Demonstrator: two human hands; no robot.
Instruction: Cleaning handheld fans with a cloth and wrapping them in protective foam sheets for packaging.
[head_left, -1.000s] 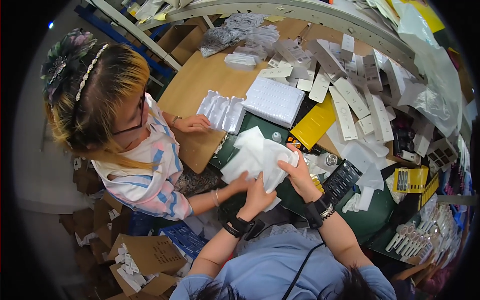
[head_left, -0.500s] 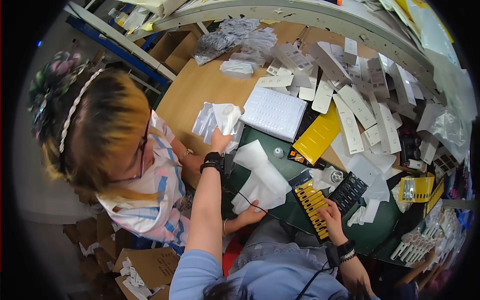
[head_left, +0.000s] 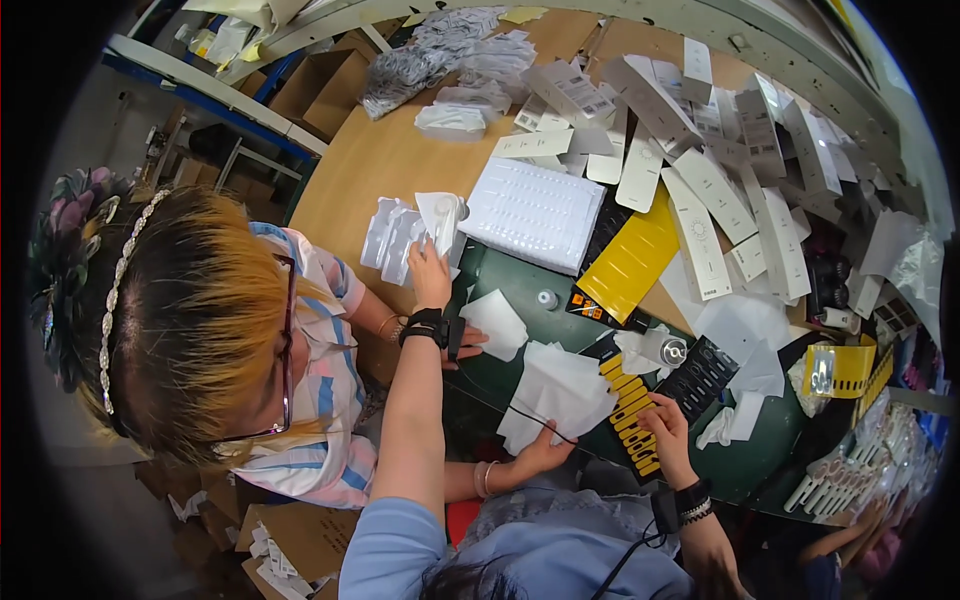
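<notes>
My left hand [head_left: 430, 275] is stretched out with its fingers spread on the lower end of a white wrapped piece [head_left: 438, 212]. That piece lies at a clear plastic tray [head_left: 388, 235] on the wooden tabletop. Closer to me, my right hand [head_left: 668, 425] has its fingers curled together at the right edge of a yellow slotted strip [head_left: 628, 410] with dark pieces in it. Whatever its fingertips pinch is too small to make out. A black slotted strip [head_left: 700, 385] lies just beyond that hand.
A co-worker leans in from the left, one hand [head_left: 545, 452] on white sheets [head_left: 555, 395], the other [head_left: 468, 340] beside another sheet [head_left: 497, 322]. Beyond are a white tray stack [head_left: 535, 215], small bottle [head_left: 547, 299], yellow sheet [head_left: 630, 260] and piled white boxes [head_left: 700, 220].
My left hand has slid back toward the lower end of the wrapped piece. The co-worker's hands have moved, and the white sheets now lie apart in two places. My right hand stays by the yellow strip.
</notes>
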